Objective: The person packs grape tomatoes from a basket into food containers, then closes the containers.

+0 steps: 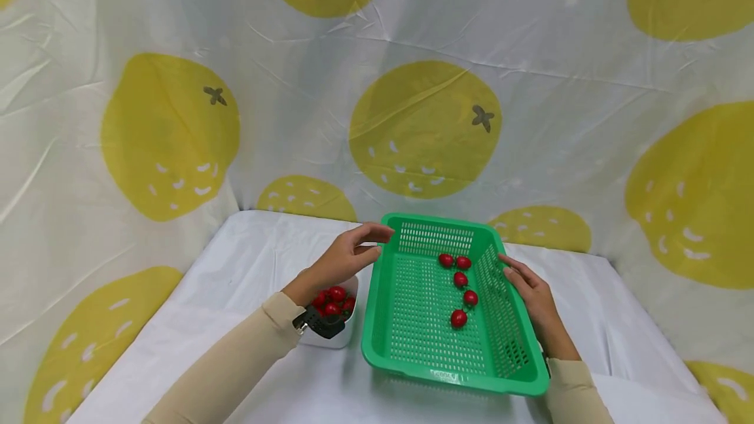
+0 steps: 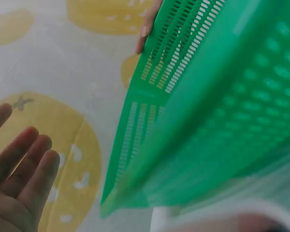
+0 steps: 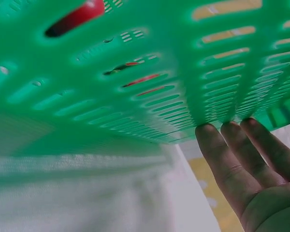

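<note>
Patterned sheet, white w/ lg. yellow fruit prints, hangs behind & at both sides of the white-covered table. From where I stand, the green basket, rectangular w/ slotted walls, is on the person's R side of the table, betw. the hands. Beige sleeves cover both forearms. L hand: beside the basket's L rim, fingers loosely extended, thumb apart, nothing held. R hand: at the R wall, straight fingertips touching its outer face, no firm grip evident. White container sits just L of the basket, partly hidden under the L wrist, which bears a black strap. Smallest: red tomatoes, several in the container & five in the basket, toward its R side.
</note>
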### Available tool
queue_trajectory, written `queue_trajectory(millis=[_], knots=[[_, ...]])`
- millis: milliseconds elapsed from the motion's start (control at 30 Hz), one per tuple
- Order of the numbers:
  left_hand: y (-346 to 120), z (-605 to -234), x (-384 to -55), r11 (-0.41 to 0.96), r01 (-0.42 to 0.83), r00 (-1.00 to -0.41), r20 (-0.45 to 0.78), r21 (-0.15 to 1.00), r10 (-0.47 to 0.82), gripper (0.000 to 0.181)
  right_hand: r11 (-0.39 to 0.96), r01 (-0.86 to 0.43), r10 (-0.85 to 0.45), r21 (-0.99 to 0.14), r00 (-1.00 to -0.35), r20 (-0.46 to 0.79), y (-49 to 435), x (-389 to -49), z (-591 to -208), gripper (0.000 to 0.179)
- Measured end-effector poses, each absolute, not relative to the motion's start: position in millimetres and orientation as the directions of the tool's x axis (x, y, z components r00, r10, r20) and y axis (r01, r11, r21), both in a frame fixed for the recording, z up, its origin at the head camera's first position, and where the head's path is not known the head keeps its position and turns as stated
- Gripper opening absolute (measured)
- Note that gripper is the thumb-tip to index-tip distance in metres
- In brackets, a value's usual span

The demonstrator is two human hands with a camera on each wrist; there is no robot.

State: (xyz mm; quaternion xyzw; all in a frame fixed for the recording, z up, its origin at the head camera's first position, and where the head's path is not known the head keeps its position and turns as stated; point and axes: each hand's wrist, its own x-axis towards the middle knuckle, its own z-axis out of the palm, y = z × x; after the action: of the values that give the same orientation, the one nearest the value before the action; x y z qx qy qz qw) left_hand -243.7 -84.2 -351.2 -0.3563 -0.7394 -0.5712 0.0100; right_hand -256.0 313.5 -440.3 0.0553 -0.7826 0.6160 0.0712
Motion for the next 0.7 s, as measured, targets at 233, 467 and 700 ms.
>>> queue_trajectory(millis=[233, 467, 700], knots=[[-46.3, -344.5, -248.8, 0.108, 0.535, -0.710, 0.376, 0.838, 0.595, 0.038, 0.261, -0.183, 0.006, -0.948, -0.982, 0.191, 313.1, -255.4, -442.8, 0.049], [-13.0, -365.1, -269.3, 0.146, 0.537, -0.704, 0.347, 0.831, 0.619, 0.035, 0.281, -0.187, 0.002, -0.941, -0.981, 0.195, 312.6, -254.3, -441.5, 0.049], [15.2, -369.9, -275.2, 0.196, 0.550, -0.695, 0.316, 0.812, 0.646, 0.031, 0.275, -0.195, 0.000, -0.941, -0.979, 0.203, 313.9, -256.1, -442.2, 0.048]])
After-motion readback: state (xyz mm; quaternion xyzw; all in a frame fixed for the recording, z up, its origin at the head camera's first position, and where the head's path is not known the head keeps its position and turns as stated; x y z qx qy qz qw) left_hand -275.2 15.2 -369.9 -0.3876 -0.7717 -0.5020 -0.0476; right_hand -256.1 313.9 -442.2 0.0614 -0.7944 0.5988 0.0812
